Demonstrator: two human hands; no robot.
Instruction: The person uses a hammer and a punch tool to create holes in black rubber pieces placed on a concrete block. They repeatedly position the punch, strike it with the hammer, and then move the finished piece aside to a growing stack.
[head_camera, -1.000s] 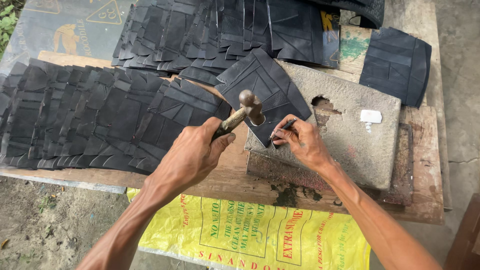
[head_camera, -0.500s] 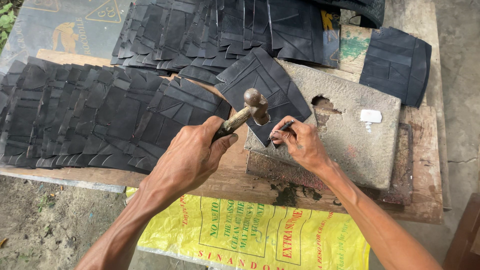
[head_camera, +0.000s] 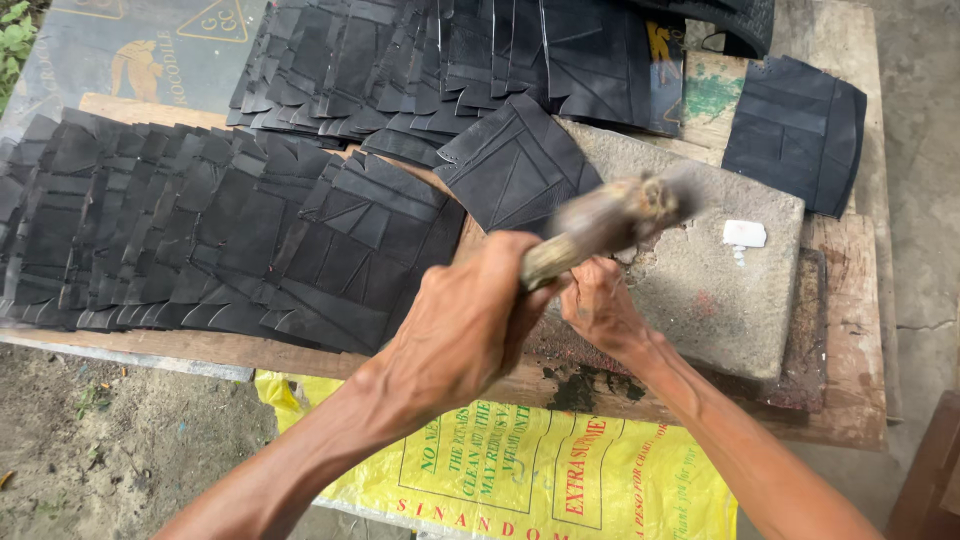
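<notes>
Black rubber pieces (head_camera: 230, 235) lie overlapped in rows across the left and far side of my worktop (head_camera: 850, 330), so I judge many are already cut. My left hand (head_camera: 465, 325) has its grip clamped on a blurred hammer (head_camera: 605, 220), raised over the grey stone slab (head_camera: 700, 290). My right hand (head_camera: 598, 305) pinches something hidden behind it, near the one rubber piece on the slab (head_camera: 515, 165); that one looks unfinished.
</notes>
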